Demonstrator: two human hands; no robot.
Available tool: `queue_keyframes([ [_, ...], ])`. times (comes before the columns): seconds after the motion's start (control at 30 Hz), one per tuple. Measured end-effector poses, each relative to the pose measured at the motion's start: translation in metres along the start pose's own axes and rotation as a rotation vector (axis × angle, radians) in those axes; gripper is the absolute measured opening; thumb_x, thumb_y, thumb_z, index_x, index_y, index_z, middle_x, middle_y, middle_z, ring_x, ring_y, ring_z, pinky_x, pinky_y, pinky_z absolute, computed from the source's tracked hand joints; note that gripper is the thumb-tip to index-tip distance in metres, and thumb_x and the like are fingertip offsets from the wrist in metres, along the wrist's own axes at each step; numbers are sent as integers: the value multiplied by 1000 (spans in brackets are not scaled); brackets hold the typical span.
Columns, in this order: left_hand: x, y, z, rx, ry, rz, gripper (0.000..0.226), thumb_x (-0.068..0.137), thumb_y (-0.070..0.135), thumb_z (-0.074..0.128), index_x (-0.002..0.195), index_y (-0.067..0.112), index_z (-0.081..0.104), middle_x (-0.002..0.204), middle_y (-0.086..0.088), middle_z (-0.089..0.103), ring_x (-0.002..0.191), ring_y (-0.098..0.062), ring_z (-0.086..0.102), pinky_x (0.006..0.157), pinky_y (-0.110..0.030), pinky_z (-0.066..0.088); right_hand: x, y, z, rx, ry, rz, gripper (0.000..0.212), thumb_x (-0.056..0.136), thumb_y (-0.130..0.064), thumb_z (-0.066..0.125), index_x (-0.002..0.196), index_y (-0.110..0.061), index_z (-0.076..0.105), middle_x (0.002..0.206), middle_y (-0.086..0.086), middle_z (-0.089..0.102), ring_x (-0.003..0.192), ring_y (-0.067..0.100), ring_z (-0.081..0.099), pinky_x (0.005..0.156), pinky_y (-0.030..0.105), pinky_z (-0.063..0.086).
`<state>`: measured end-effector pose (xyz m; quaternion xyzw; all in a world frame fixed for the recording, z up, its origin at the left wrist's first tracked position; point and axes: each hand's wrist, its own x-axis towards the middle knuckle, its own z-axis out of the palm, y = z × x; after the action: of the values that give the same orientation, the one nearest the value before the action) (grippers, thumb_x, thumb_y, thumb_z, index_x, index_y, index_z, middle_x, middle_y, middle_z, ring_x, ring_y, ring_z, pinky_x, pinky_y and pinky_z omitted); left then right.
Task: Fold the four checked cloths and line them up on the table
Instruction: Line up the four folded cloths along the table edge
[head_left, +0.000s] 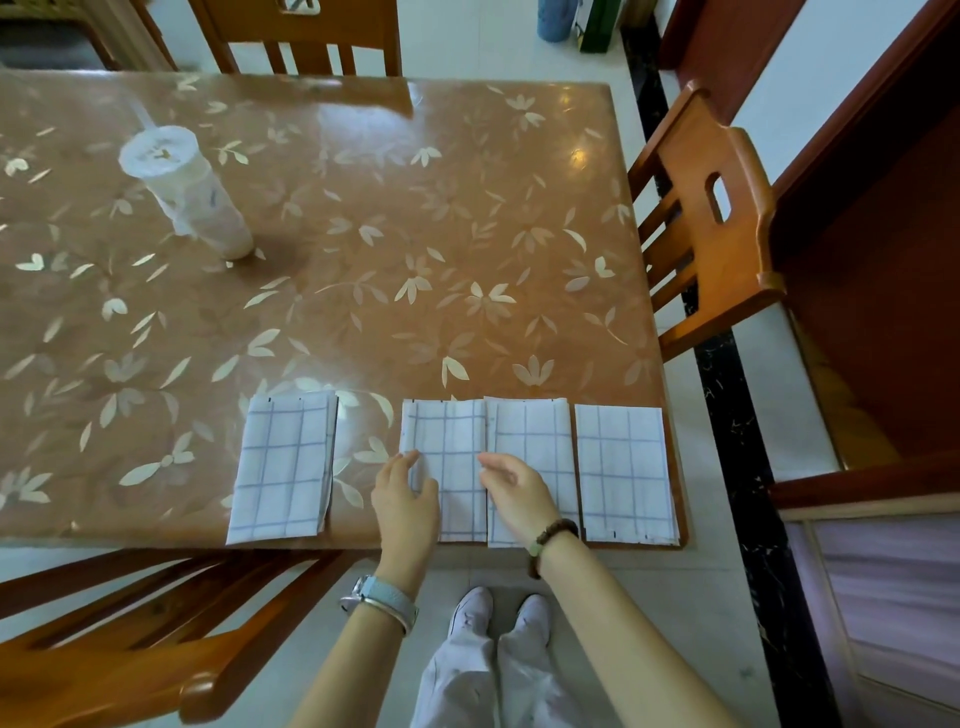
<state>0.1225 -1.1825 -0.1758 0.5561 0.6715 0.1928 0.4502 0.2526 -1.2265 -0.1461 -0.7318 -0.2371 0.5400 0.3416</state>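
Shoes (498, 610) show at six o'clock beneath us, and a near chair (130, 649) stands off toward eight, which leaves us room close to the table (363, 234).

Our left hand (408, 493) lies released, fingers fairly straight, on the left edge of the second cloth (457, 431). Our right hand (514, 488) is loosely curled over the seam where that cloth meets the third cloth (535, 436). We cannot tell whether it pinches an edge or only rests there. With a hand on each side, we judge we are squaring this cloth against its neighbour.

All four cloths lie folded along the table's near edge, from seven to five o'clock. The fourth cloth (623, 467) sits just beside the third. The first cloth (283, 467) lies apart at seven, with a gap that probably wants closing.

Farther off, a wrapped cup (192, 192) stands at ten o'clock, well clear of the row. A side chair (711, 234) stands at two and a far chair (306, 31) at twelve.
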Motion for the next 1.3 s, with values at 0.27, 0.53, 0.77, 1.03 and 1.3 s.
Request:
queue_keyframes([
  [0.27,1,0,-4,-14,15,-39,43,97,8,52,139,11,49,146,-11,44,134,-25,43,111,-45,40,1,-1,1,4,-39,14,37,100,-18,47,137,-16,52,139,0,53,126,13,48,106,29,40],
  [0.53,-1,-4,-9,-19,17,-27,44,96,7,52,140,11,48,145,-9,45,132,-24,44,111,-45,39,1,-5,5,-10,-40,15,37,99,-18,48,136,-17,52,140,-1,52,120,10,48,103,27,40],
  [0.77,10,4,-39,-79,142,-25,37,96,14,51,133,17,54,124,4,53,113,-15,52,100,-43,48,-3,-20,12,1,5,-62,35,100,-16,47,133,-20,54,135,-5,53,126,10,48,103,26,41],
  [1.03,45,-13,-123,-60,253,-122,41,96,8,50,137,12,51,144,-10,46,132,-27,43,111,-46,37,5,-54,63,79,-131,4,32,100,-22,48,131,-18,55,134,1,54,123,17,52,106,37,44],
  [1.3,58,-37,-168,-123,194,-201,43,98,14,52,141,12,48,137,-6,53,124,-22,51,93,-32,46,15,-74,118,125,-228,53,29,103,-29,44,128,-20,54,131,2,55,110,13,56,99,35,49],
])
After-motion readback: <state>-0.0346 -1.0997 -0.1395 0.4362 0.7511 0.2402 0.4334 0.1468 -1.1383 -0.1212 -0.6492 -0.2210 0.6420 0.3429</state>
